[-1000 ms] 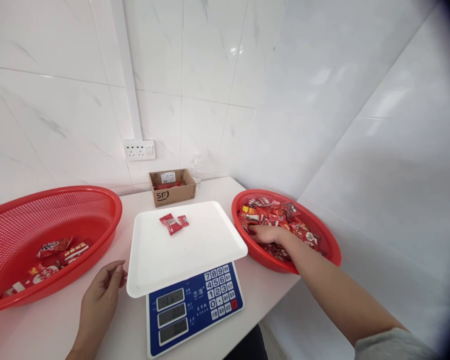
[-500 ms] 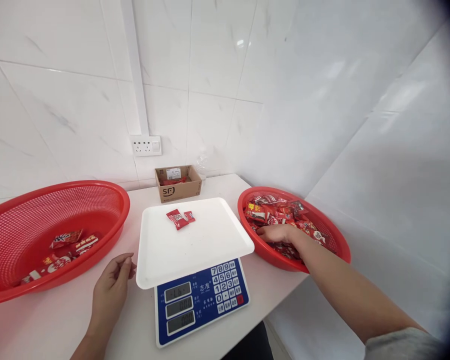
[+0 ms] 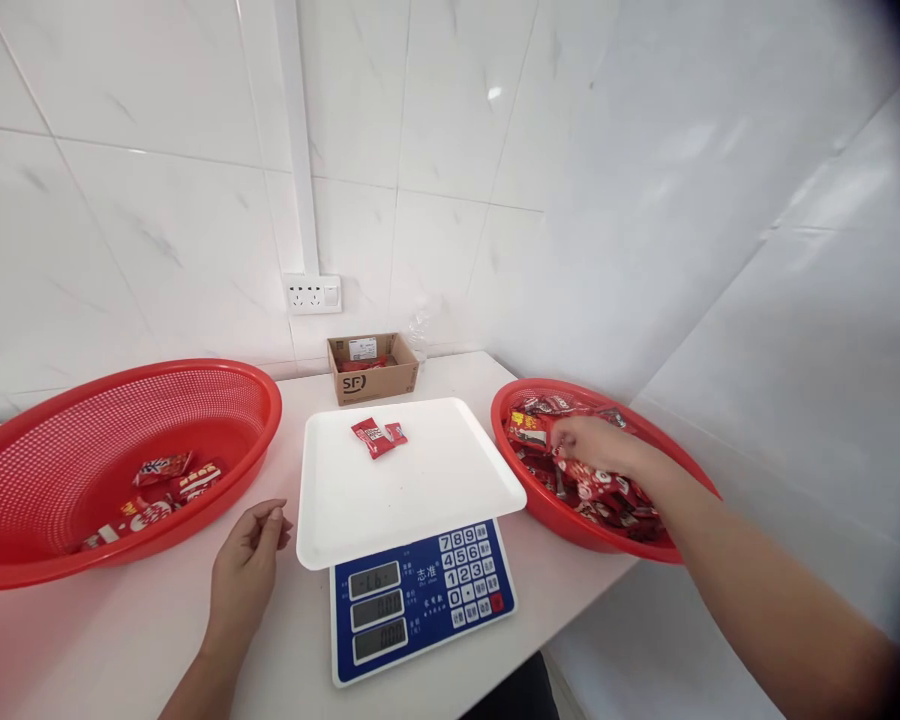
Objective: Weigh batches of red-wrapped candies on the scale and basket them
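Observation:
My right hand (image 3: 589,442) reaches into the right red basket (image 3: 690,475), its fingers bent and pinching at a red snack packet (image 3: 562,462) among many others; the fingertips are partly hidden. Beside them lies a red and yellow packet (image 3: 529,428). My left hand (image 3: 251,545) rests by the left edge of the scale, fingers curled and thumb against them, with nothing visible in it. On the white tray (image 3: 412,490) of the digital scale (image 3: 424,600) lie a red packet (image 3: 373,438) and a smaller red piece (image 3: 396,433) touching or close to it.
The left red basket (image 3: 187,395) holds several red packets (image 3: 161,490) at its bottom. Behind the scale, a small cardboard box (image 3: 379,383) with red packets stands near the tiled wall. A clear plastic object (image 3: 420,325) is beside it, below a wall socket (image 3: 313,294).
My right hand has shifted farther back within the right basket, disturbing the packets there. My left hand stays curled beside the scale. The camera view has turned slightly left.

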Demonstrator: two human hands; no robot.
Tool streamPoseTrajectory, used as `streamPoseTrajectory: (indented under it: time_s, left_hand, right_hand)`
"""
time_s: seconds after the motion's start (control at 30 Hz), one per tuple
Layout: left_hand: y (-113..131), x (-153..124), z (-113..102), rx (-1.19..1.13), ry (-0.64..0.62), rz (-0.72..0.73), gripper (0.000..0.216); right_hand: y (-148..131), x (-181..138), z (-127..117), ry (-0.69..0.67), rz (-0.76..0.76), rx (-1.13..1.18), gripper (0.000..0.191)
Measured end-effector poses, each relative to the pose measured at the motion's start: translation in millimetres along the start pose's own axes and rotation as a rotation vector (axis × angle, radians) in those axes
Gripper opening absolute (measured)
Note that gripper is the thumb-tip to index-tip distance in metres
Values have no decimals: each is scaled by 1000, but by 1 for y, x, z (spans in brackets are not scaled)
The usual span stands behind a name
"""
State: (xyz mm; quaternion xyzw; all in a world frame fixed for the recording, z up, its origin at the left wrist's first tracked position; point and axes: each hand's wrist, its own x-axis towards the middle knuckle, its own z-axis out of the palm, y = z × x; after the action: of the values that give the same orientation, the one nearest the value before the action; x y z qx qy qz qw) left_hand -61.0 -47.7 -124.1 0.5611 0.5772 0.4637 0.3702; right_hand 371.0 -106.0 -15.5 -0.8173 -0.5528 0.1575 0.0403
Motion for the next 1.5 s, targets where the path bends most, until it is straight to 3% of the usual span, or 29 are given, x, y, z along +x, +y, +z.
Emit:
streamPoseTrajectory:
  time_s: [0.13,0.27,0.4,0.5,0.67,0.93,1.5]
  left_hand:
    - [-3,1,0,-9,6,3,42]
    - [-6,3,-1,-18,14,-10,42]
    - [-6,4,-2,-41,27,-8,42]
    - [-8,5,-1,-60,27,-5,41]
    - [-10,6,0,-86,13,-10,41]
    - [-3,4,0,-74,16,-19,44]
    - [-2,4,-1,-61,17,-16,46]
  right_hand:
    - [-36,-4,-11,230,-99,101,16]
    - [-82,-2,8,187,-232,170,16]
    - [-108,0,34,167,-316,130,29]
    - [-112,-4,44,149,-432,104,35]
    - [-115,-8,50,11,-620,141,27]
    - [-131,10,56,43,-676,227,23]
    - [-140,21,55,45,-819,160,35]
